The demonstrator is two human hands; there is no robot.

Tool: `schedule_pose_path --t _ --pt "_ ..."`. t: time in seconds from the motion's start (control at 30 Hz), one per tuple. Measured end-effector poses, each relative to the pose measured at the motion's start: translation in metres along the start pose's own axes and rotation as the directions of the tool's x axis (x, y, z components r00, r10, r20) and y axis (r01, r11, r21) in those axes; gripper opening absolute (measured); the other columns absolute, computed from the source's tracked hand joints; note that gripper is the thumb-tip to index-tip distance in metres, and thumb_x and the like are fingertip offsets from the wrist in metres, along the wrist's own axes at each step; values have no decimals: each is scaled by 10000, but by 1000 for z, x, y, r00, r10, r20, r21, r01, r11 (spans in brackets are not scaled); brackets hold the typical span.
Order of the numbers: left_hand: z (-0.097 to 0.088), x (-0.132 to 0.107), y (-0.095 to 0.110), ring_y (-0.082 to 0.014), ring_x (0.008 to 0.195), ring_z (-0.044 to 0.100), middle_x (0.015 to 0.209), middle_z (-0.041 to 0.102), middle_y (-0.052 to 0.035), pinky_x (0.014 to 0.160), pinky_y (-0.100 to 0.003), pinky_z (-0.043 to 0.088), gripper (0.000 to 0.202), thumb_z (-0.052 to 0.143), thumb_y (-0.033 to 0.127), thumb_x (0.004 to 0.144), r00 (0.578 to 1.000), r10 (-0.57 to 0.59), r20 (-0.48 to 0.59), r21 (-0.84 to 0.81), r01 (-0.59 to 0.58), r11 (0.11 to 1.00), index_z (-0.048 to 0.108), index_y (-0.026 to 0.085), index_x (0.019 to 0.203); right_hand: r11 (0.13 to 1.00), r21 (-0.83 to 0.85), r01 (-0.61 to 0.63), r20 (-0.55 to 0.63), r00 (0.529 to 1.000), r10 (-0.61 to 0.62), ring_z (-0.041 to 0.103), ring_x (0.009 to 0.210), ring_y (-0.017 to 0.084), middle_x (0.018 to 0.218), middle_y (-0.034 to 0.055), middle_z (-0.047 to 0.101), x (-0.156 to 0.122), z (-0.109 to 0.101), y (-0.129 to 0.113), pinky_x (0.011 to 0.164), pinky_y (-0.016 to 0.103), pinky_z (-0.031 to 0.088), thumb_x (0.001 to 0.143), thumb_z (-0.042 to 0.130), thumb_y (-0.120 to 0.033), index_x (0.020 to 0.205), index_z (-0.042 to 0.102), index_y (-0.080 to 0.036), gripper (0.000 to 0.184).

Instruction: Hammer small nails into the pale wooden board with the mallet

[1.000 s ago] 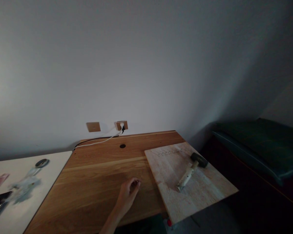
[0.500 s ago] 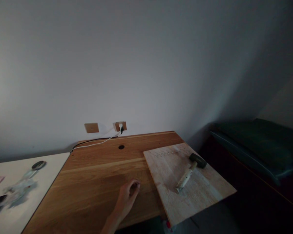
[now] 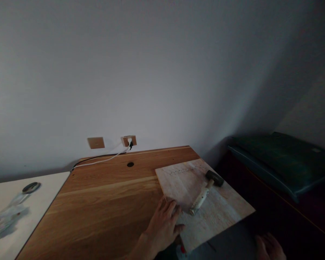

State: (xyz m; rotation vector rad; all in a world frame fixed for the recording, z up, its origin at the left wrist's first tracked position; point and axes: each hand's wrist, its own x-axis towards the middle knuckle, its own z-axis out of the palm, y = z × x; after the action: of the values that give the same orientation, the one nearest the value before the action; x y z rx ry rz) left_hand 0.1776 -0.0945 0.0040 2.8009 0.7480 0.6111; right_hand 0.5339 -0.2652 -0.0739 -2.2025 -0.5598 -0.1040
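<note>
My left hand (image 3: 164, 225) reaches over the left edge of a pale wooden board (image 3: 219, 211). Its fingers are spread and lie at the board's edge; the hand holds nothing. On the board rests a hammer (image 3: 202, 198) with a dark head and a worn, pale handle, just beyond my left fingertips. My right hand (image 3: 270, 248) shows dimly at the bottom right, partly cut off, below and right of the board. Its thumb and fingers look slightly apart, with nothing visible in them.
The board lies on a wooden desk (image 3: 105, 209), overhanging its front right. A white table (image 3: 51, 184) adjoins on the left, bearing a tape roll (image 3: 31, 187) and crumpled plastic (image 3: 7, 220). Cables run to a wall socket (image 3: 129, 141). Green bedding (image 3: 287, 159) lies at right.
My left hand has moved right from the bare desk to the board's edge, its fingers opening from a curl. My right hand has come into view at the bottom right. The view has shifted slightly.
</note>
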Motion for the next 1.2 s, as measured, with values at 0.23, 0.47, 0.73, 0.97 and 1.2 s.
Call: schedule_pose_path --t 0.23,0.47,0.73,0.97,1.2 --pt "7 0 2 -265 1304 530 1360 599 -86 1209 -548 296 413 548 451 981 997 -61 -44 -47 59 997 584 243 1336 985 -5 174 117 978 -172 406 1400 453 1407 261 524 51 19 -42 1100 601 394 808 398 -701 1442 484 -77 894" --pt "9 6 0 -245 1221 565 1249 649 -54 1157 -472 376 312 628 409 942 994 -89 -61 -90 83 992 653 259 1214 993 -78 94 132 988 -83 536 1284 459 1350 272 581 54 16 -50 1046 591 439 805 345 -757 1405 559 -76 933" --pt "-25 -42 -13 -276 1168 623 1198 706 -58 1101 -462 441 308 631 342 937 990 -139 9 64 139 988 662 259 1233 982 -57 177 148 975 -167 618 1183 448 1188 219 702 9 4 -67 995 583 483 811 345 -782 1342 595 -111 892" --pt "-59 -176 -80 -215 976 740 1146 761 102 913 -326 604 277 577 397 923 935 -321 -150 167 344 924 692 448 1169 915 157 372 319 858 -403 684 1103 353 1130 97 747 -82 6 -74 924 511 577 868 488 -666 1301 602 -258 605" --pt "-111 -234 -99 -201 970 740 1128 757 130 874 -295 614 299 501 348 912 866 -472 -166 122 493 861 690 456 1117 745 309 591 285 690 -665 715 1033 280 1116 86 737 -110 32 -105 853 417 624 950 525 -468 1158 663 -257 328"
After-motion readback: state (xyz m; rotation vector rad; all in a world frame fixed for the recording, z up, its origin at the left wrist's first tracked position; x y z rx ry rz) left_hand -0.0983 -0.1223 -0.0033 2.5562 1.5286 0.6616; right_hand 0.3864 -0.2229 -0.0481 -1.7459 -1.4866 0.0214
